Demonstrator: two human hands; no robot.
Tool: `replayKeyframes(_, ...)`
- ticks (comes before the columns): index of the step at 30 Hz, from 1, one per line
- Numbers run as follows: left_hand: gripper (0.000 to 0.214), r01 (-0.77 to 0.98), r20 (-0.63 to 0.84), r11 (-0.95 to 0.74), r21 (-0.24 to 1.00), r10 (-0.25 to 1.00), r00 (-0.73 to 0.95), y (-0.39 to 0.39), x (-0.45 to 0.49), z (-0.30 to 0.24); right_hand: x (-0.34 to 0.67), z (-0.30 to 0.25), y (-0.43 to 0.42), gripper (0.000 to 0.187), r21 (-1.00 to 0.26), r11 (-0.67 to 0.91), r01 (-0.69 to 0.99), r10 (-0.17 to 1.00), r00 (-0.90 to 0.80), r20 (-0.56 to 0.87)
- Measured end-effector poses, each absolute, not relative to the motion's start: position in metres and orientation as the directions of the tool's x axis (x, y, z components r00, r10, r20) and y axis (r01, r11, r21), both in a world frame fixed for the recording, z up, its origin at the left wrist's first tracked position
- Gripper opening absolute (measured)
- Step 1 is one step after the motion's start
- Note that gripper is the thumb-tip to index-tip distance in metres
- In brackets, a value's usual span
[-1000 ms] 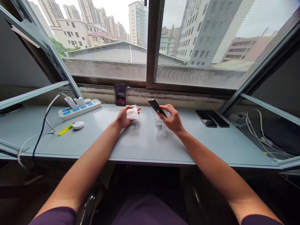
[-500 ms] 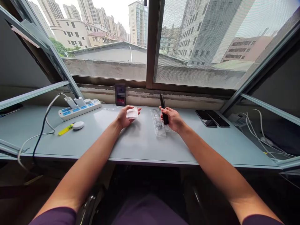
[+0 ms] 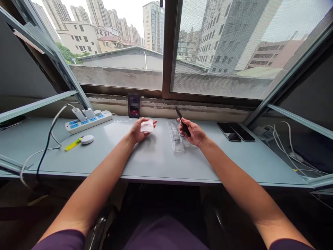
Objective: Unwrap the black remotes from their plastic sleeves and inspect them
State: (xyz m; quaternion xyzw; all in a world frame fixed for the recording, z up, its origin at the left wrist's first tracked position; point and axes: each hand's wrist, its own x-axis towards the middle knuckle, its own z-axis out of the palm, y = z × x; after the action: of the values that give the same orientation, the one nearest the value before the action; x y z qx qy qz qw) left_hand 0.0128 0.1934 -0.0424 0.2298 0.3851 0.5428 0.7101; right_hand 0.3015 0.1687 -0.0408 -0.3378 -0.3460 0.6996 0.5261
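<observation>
My left hand [image 3: 136,131] is over the desk, its fingers closed around a small white squarish piece [image 3: 147,126] that looks like a folded pad or thin packet. In my right hand [image 3: 194,132] is a slim black elongated object [image 3: 179,113], gripped at its lower end with the narrow end pointing up and left. Its exact kind does not show. Clear plastic packaging [image 3: 174,137] lies flat on the desk between the hands, partly under the right one.
A phone [image 3: 134,106] stands upright against the window wall. To the left sit a power strip [image 3: 90,122] with plugs and cables, a yellow box cutter [image 3: 73,144] and a white oval object [image 3: 87,139]. Two dark phones [image 3: 229,132] lie at the right of the desk [image 3: 161,166].
In my right hand the black object has tilted, its upper end leaning further left, and the hand has turned slightly. My left hand with the white piece has barely moved.
</observation>
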Motion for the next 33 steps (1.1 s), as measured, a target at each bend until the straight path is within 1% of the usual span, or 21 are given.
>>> replayKeyframes(3,0.054,-0.594,-0.298,0.303,0.745,0.948,0.109,0.194,0.013,-0.043,0.303,-0.043,0.169,0.018,-0.843,-0.213,-0.493,0.967,-0.228,-0.11)
replayKeyframes(6,0.053,-0.598,-0.296,0.298,0.744,0.949,0.105,0.193,0.014,-0.042,0.304,-0.042,0.17,0.014,-0.829,-0.221,-0.514,0.968,-0.218,-0.123)
replayKeyframes(7,0.052,-0.599,-0.297,0.298,0.743,0.949,0.103,0.192,0.014,-0.042,0.304,-0.041,0.17,0.017,-0.82,-0.233,-0.524,0.966,-0.22,-0.134)
replayKeyframes(9,0.053,-0.6,-0.3,0.299,0.742,0.949,0.103,0.191,0.014,-0.041,0.304,-0.039,0.171,0.03,-0.806,-0.245,-0.538,0.964,-0.221,-0.145)
replayKeyframes(10,0.053,-0.6,-0.3,0.299,0.742,0.949,0.102,0.191,0.014,-0.04,0.304,-0.039,0.172,0.032,-0.808,-0.24,-0.538,0.966,-0.215,-0.144)
replayKeyframes(12,0.055,-0.602,-0.298,0.297,0.741,0.949,0.102,0.191,0.014,-0.04,0.305,-0.04,0.173,0.03,-0.826,-0.217,-0.521,0.972,-0.191,-0.135)
replayKeyframes(14,0.056,-0.606,-0.296,0.295,0.739,0.95,0.102,0.191,0.014,-0.04,0.304,-0.043,0.175,0.026,-0.844,-0.173,-0.508,0.979,-0.18,-0.093)
replayKeyframes(17,0.057,-0.604,-0.298,0.3,0.738,0.949,0.108,0.191,0.014,-0.04,0.303,-0.048,0.176,0.016,-0.864,-0.051,-0.501,0.984,-0.174,0.043)
replayKeyframes(18,0.057,-0.603,-0.299,0.302,0.738,0.948,0.109,0.191,0.014,-0.04,0.302,-0.05,0.177,0.015,-0.874,0.0,-0.486,0.981,-0.168,0.094)
replayKeyframes(19,0.056,-0.604,-0.298,0.301,0.738,0.948,0.108,0.191,0.014,-0.04,0.301,-0.051,0.177,0.018,-0.887,0.056,-0.458,0.977,-0.159,0.144)
replayKeyframes(22,0.057,-0.608,-0.301,0.301,0.735,0.948,0.104,0.191,0.014,-0.039,0.3,-0.055,0.177,0.038,-0.913,0.268,-0.309,0.947,-0.09,0.309)
replayKeyframes(24,0.057,-0.608,-0.307,0.305,0.733,0.946,0.104,0.19,0.015,-0.038,0.299,-0.057,0.176,0.045,-0.886,0.439,-0.151,0.892,-0.043,0.449)
replayKeyframes(25,0.057,-0.608,-0.311,0.308,0.732,0.945,0.104,0.19,0.015,-0.037,0.298,-0.057,0.175,0.045,-0.85,0.524,-0.049,0.85,-0.038,0.526)
replayKeyframes(27,0.055,-0.612,-0.311,0.308,0.729,0.945,0.105,0.189,0.015,-0.037,0.298,-0.057,0.173,0.04,-0.724,0.666,0.179,0.744,-0.08,0.664)
replayKeyframes(28,0.055,-0.614,-0.308,0.306,0.727,0.945,0.107,0.189,0.015,-0.037,0.298,-0.056,0.172,0.037,-0.644,0.71,0.285,0.693,-0.115,0.712)
replayKeyframes(30,0.055,-0.614,-0.302,0.307,0.728,0.946,0.115,0.19,0.015,-0.038,0.297,-0.056,0.17,0.034,-0.512,0.736,0.443,0.629,-0.167,0.759)
replayKeyframes(31,0.054,-0.612,-0.299,0.306,0.73,0.947,0.116,0.19,0.015,-0.038,0.297,-0.056,0.169,0.033,-0.48,0.729,0.489,0.621,-0.175,0.764)
replayKeyframes(33,0.053,-0.608,-0.294,0.303,0.734,0.949,0.117,0.191,0.014,-0.04,0.296,-0.057,0.167,0.034,-0.486,0.7,0.524,0.638,-0.152,0.755)
